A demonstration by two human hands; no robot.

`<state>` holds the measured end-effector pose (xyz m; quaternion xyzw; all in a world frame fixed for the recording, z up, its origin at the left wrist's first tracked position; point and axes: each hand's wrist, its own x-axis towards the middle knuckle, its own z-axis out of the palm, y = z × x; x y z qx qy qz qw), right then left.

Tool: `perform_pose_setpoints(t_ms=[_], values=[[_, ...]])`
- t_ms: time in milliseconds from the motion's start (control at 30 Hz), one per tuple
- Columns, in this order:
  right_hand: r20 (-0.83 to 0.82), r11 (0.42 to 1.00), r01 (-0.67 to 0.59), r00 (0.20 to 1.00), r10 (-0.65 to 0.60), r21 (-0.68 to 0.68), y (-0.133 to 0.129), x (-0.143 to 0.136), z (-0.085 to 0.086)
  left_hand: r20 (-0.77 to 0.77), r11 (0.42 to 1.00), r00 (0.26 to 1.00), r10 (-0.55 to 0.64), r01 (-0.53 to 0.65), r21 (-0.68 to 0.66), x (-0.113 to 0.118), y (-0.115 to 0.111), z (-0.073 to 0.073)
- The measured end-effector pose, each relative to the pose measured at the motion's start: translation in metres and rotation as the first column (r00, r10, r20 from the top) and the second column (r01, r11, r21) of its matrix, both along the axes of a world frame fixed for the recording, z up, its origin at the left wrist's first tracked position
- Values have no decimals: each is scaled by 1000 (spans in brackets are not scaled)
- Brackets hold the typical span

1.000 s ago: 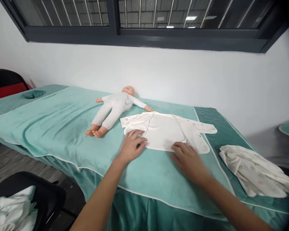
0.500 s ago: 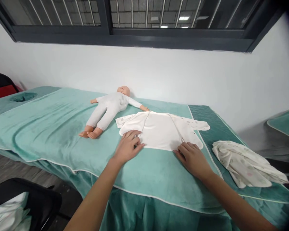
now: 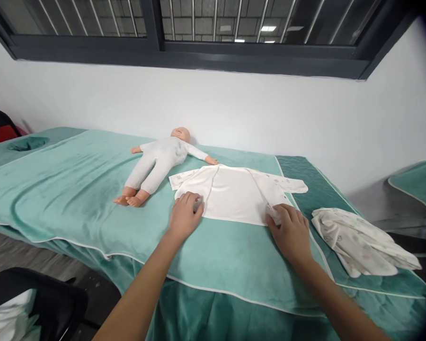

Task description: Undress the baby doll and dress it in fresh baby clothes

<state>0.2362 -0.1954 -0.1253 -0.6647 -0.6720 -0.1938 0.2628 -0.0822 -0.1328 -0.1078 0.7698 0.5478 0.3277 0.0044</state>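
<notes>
A small white long-sleeved garment [image 3: 234, 194] lies spread on the green bed cover, its printed sleeves stretched to both sides. My left hand [image 3: 185, 213] has its fingers curled on the garment's lower left corner, gripping the cloth there. At the lower right corner, my right hand [image 3: 289, 229] pinches the fabric between thumb and fingers, and the cloth bunches slightly. Behind and left of the garment, a baby doll [image 3: 163, 154] in a white suit lies on its back, one hand close to the garment's collar.
A crumpled printed white cloth [image 3: 362, 241] rests on the bed's right end. The bed cover [image 3: 74, 189] runs along a white wall under a barred window. A black chair [image 3: 67, 298] with folded cloths [image 3: 12, 317] stands at the lower left.
My hands have moved slightly apart along the garment's lower edge. Both lower corners are now gathered up a little at my fingers. The view has shifted slightly.
</notes>
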Motion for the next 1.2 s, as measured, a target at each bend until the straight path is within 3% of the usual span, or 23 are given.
perform_pose_setpoints(t_ms=[133,333,433,533,767,1000,1200], values=[[-109,996,84,990,-86,-23,6,6,-8,-6,992,999,43,-43,-116,9,8,8],[-250,998,43,967,-53,-44,9,13,-9,-51,949,983,176,-183,-257,25,25,18],[-337,999,35,941,-38,-16,10,13,-9,87,935,959,270,-239,-262,23,27,15],[-366,999,36,930,-35,-4,10,13,-10,243,944,926,287,-230,-239,21,24,10],[-497,999,51,866,-45,-2,8,13,-10,206,951,944,259,-212,-224,21,18,7],[-442,999,37,897,-27,14,8,12,-9,192,952,948,255,-211,-224,21,17,8],[-237,990,-89,965,114,113,3,8,-6,180,960,955,234,-198,-197,20,17,5]])
